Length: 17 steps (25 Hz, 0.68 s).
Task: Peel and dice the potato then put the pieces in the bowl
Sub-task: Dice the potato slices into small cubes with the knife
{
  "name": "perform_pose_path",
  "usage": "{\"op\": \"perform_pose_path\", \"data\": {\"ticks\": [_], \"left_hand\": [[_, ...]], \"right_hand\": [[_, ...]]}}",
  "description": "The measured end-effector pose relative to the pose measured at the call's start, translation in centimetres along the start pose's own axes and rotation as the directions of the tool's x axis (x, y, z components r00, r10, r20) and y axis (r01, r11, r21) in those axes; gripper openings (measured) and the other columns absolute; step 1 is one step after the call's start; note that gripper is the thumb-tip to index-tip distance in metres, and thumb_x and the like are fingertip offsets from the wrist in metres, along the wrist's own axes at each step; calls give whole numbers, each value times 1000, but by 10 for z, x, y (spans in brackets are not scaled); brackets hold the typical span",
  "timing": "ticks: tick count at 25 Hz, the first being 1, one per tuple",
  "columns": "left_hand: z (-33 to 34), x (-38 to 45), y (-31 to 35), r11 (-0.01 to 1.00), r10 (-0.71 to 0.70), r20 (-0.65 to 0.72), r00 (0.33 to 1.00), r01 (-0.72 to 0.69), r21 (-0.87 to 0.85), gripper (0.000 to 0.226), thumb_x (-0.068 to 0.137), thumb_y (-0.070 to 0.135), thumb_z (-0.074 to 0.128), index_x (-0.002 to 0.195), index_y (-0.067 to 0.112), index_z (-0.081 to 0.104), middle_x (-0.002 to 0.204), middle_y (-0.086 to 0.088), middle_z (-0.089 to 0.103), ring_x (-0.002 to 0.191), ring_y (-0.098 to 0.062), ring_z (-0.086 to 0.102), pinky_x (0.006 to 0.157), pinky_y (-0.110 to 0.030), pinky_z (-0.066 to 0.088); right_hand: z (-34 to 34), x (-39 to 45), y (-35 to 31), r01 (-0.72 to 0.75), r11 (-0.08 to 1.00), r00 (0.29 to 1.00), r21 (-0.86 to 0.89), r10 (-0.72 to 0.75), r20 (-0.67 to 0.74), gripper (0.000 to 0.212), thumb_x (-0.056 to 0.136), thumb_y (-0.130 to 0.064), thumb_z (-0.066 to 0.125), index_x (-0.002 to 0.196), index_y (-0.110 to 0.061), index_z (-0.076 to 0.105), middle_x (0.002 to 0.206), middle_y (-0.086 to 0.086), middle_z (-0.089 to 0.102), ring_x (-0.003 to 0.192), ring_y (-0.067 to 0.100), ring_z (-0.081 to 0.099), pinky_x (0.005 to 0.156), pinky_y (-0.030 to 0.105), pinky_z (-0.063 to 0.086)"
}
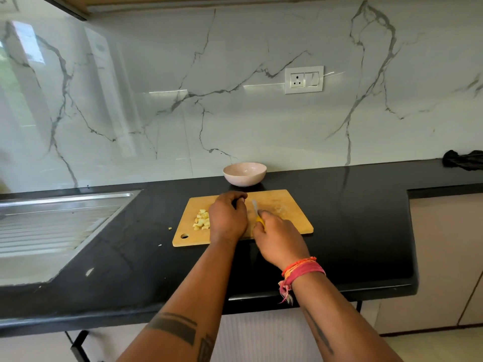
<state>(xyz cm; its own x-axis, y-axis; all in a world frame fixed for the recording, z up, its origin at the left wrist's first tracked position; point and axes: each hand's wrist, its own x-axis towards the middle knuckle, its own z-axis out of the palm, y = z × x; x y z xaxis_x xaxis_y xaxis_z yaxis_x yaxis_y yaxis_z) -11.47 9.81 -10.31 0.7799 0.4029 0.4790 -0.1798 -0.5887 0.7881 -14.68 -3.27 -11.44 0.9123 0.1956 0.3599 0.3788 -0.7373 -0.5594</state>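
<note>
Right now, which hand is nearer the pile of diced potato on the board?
Left. The left hand rests on the cutting board right beside the diced potato; the right hand, holding the knife, sits beyond it, farther off.

Both forearms are showing bare, with no sleeves reaching into view. The right wrist is wearing a bundle of threads — orange strands lying beside a wider band of pinkish red, with frayed ends hanging loose below the wrist. The left forearm is carrying a dark tattoo of broad slanted bars — a second angular mark is sitting just beside it. A thinner dark tattoo line is running along the right forearm.
</note>
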Motion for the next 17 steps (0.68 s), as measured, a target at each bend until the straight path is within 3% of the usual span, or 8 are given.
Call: {"op": "perform_pose_path", "data": {"ticks": [4,10,13,17], "left_hand": [[12,-8,15,997,76,81,994,-78,24,23,99,17,57,112,20,76,113,4,74,102,-12,67,89,-21,48],[64,-23,62,995,76,232,970,-91,52,26,99,15,53,111,20,76,113,3,74,105,-14,67,83,-17,42],[94,-29,83,981,119,318,941,-160,107,30,98,13,52,114,17,76,117,-1,74,109,-18,66,84,-17,42],[113,-30,93,969,104,386,917,-181,168,31,97,14,52,117,16,76,121,-4,73,112,-19,66,93,-24,48]], "right_hand": [[-15,3,10,-89,996,990,26,91,-104,45,106,-35,40,148,-22,48,133,7,65,115,32,62,89,41,51],[-53,27,62,-305,952,913,17,298,-279,30,106,-29,42,114,-12,65,108,13,70,100,38,64,74,39,48],[-62,33,88,-381,922,897,-63,352,-268,28,104,-28,46,104,-8,64,107,18,69,101,41,64,70,36,39],[-64,34,107,-366,907,926,-207,332,-181,21,98,-22,52,102,-6,66,109,17,69,104,39,64,75,39,46]]}}
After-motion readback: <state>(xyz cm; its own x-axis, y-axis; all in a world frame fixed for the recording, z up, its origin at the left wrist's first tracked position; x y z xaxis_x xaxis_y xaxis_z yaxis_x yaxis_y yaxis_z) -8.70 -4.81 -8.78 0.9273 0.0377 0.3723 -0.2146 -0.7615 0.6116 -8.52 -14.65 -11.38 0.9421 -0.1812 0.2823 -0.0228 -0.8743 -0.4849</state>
